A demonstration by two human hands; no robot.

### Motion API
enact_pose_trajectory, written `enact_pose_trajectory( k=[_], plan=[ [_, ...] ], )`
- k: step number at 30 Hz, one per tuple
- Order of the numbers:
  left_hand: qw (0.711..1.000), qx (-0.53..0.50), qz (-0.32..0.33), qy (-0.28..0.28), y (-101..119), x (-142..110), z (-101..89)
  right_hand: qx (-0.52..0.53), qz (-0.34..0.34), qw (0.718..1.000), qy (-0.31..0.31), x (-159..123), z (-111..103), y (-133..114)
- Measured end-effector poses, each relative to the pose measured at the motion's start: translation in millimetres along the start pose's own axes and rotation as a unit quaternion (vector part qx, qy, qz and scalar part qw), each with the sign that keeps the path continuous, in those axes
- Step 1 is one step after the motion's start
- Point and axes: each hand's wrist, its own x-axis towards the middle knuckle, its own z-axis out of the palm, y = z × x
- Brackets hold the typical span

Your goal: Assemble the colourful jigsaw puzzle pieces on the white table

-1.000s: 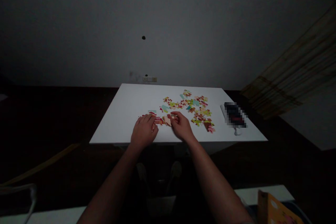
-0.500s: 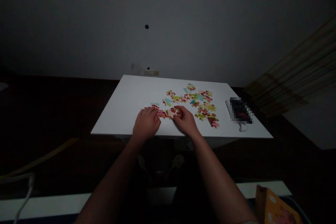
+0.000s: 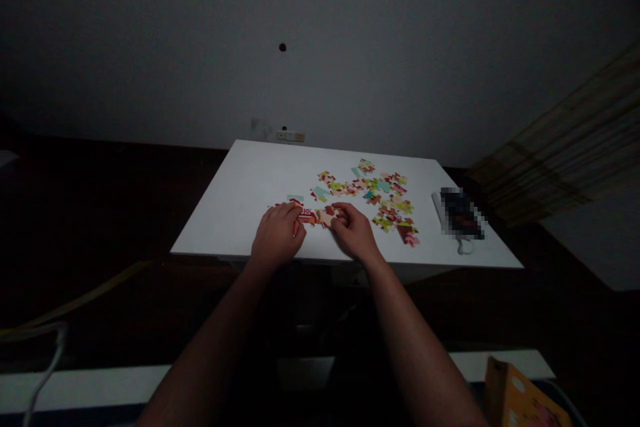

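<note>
My left hand (image 3: 277,233) rests over a joined strip of jigsaw puzzle pieces (image 3: 307,215) with a red and white printed picture. Its fingers curl over the strip and its thumb lies at the near edge; the part under the palm is hidden. My right hand (image 3: 354,232) pinches a cream puzzle piece with brown patches (image 3: 328,215) at the strip's right end. The two appear to touch, though I cannot tell whether they interlock. Just beyond my hands lies a loose pale blue and red piece (image 3: 320,194).
Many loose puzzle pieces (image 3: 384,185) are spread to the right on the white table (image 3: 225,193). A dark, blurred-out object (image 3: 461,213) with a white strap lies near the table's right edge. An orange box (image 3: 525,397) stands at the lower right.
The view has shifted slightly. Both hands keep almost the same place on the puzzle, and the right still pinches the cream and brown piece.
</note>
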Motion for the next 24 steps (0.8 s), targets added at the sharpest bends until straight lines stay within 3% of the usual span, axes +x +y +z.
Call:
enact_pose_trajectory(
  k=[14, 20, 24],
  plan=[
    [1.0, 0.008, -0.009, 0.001, 0.4, -0.5, -0.9, -0.011, -0.012, 1.0, -0.016, -1.4, 0.2, 3.1],
    [1.0, 0.004, -0.009, -0.003, 1.5, -0.2, -2.5, -0.065, -0.137, 0.988, -0.009, 0.7, -3.8, 7.3],
    [1.0, 0.003, -0.028, 0.01, 1.1, -1.7, -1.2, -0.094, -0.171, 0.98, -0.042, 0.1, -1.4, 8.0]
  ],
)
